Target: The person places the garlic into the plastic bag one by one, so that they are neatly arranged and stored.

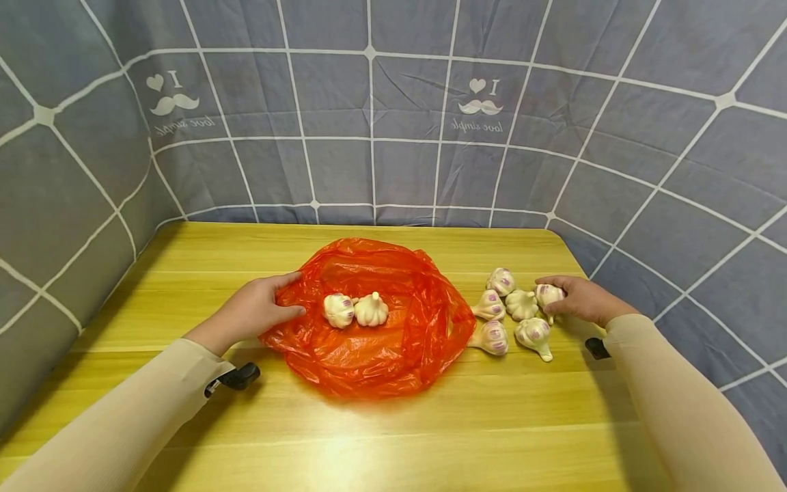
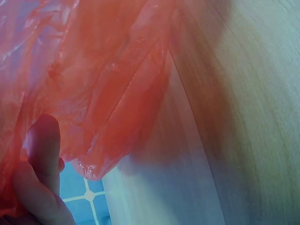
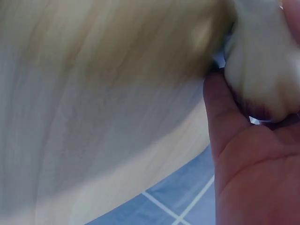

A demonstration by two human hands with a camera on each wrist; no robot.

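A red plastic bag lies spread with its mouth up in the head view, two garlic bulbs side by side within it. At its left rim, my left hand grips the thin film between thumb and fingers; the left wrist view shows the film hanging beside the fingers. To the right, my right hand holds a purple-streaked garlic bulb, which fills the palm side in the right wrist view, its rounded end against the fingers.
Several more garlic bulbs cluster between the bag and my right hand; two on the left side of that group lie right at the bag's edge. The wooden table is backed by a grey-blue checked cloth on its far and lateral sides.
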